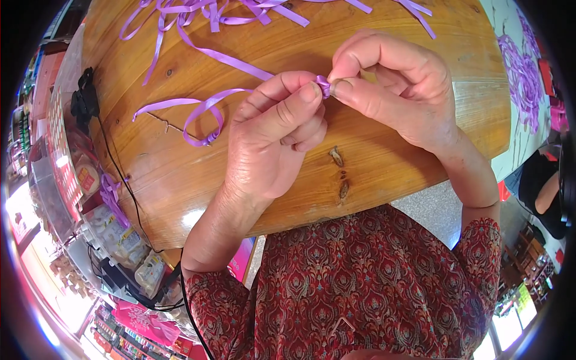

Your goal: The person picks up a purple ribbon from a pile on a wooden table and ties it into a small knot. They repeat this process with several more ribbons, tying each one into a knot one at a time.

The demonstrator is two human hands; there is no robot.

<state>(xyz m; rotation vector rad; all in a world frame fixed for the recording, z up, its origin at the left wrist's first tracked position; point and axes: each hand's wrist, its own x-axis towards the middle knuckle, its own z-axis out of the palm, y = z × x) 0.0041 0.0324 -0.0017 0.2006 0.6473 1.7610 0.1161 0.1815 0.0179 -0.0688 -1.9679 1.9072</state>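
Note:
A purple ribbon [323, 86] is bunched into a small knot or fold between my two hands, above the wooden table. My left hand [279, 117] pinches it between thumb and index finger, the other fingers curled in. From the opposite side, the thumb and index finger of my right hand [399, 84] grip the same bunched part. Two lengths of ribbon run out behind my left hand: one reaches up toward the far pile, the other ends in a loop [204, 123] on the table. Beside that loop lies a thin metal hook-like tool [168, 124].
Several cut purple ribbons [222, 15] lie along the far side of the wooden table [384, 174]. A black object with a cable [86, 99] stands at the left edge, near packaged goods [114, 234]. More purple ribbon [519, 78] covers a white surface at the right. Another person's arm [547, 193] shows there.

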